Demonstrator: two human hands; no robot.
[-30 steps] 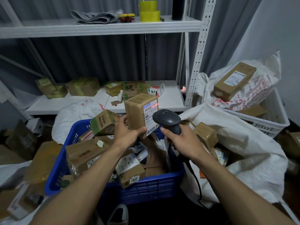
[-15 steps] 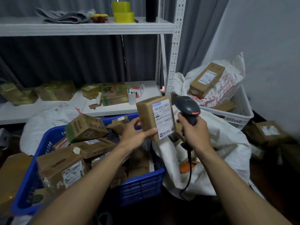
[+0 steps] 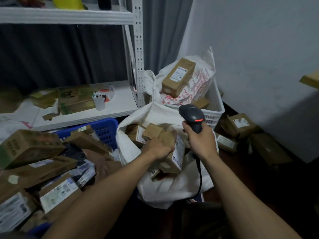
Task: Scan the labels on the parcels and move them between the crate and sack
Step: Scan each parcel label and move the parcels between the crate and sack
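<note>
1. The parcel [image 3: 178, 153], a stiff carton judged light, is gripped at its top edge by the left hand [image 3: 158, 149] inside the open sack [image 3: 172, 188], right of the crate [image 3: 106, 129].
2. The scanner [image 3: 191, 116] is clasped by the right hand [image 3: 202, 142].
3. One scanner and one crate are counted; about four other cartons [image 3: 151, 131] are seen in the sack.

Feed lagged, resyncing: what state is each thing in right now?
white sack: mouth open, parcels inside.
blue crate: heaped with parcels.
scanner: upright, red indicator showing.
left hand: grips labelled parcel, low in the white sack's mouth.
right hand: holds the scanner above the white sack.
</note>
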